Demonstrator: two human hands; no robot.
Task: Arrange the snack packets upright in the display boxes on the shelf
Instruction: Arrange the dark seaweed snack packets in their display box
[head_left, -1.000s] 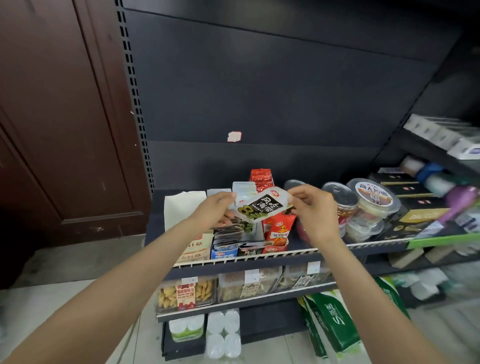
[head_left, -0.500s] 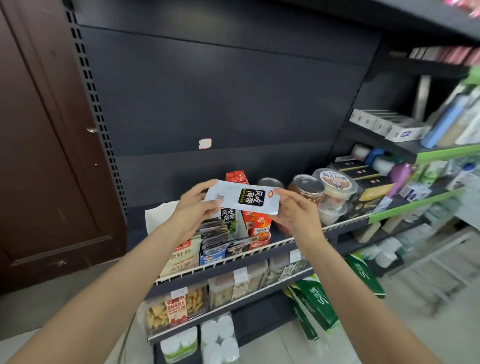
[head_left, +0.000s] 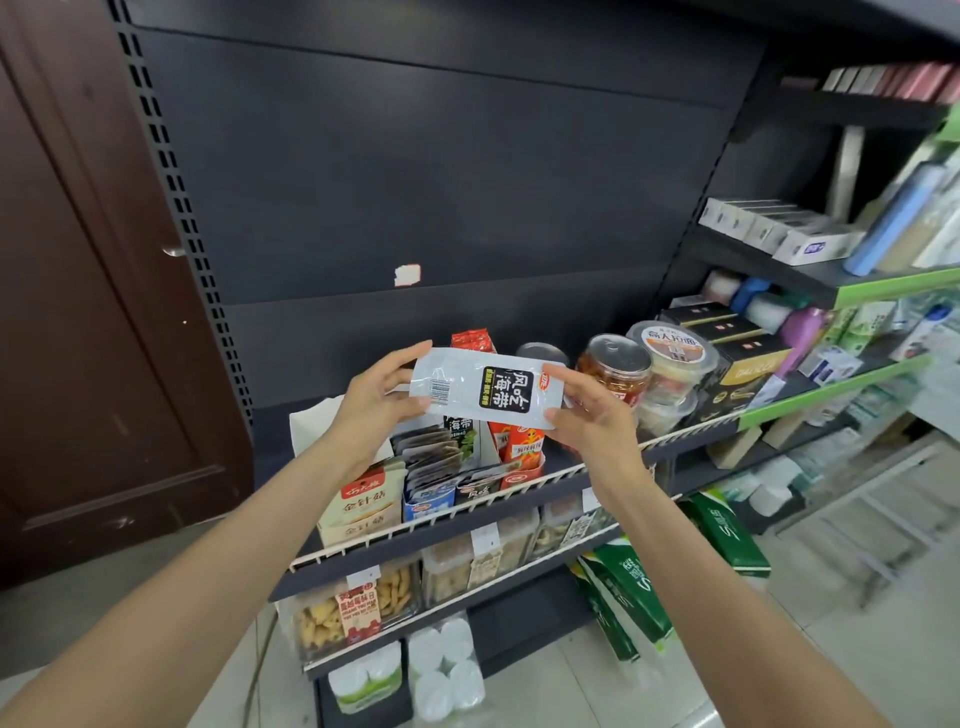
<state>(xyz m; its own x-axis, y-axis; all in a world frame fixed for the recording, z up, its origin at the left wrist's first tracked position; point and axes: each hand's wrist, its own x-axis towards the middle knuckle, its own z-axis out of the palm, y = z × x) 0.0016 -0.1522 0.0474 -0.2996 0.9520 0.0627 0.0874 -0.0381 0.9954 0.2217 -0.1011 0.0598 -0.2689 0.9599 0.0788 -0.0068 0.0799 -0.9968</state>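
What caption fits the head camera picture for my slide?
Left hand and right hand hold a white-and-black plastic snack packet sideways above the shelf's display boxes.

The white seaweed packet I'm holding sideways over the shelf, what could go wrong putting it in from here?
1. The white seaweed packet lies sideways between both hands; unturned, it may go in flat.
2. The grey packets below already lean forward; pushing in could tip them further.

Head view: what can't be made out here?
- Display boxes: insides partly hidden behind the packet and both hands.
- Left hand and right hand: some fingertips hidden behind the packet.
- Right shelves: labels blurred.
- Barcode: too small.
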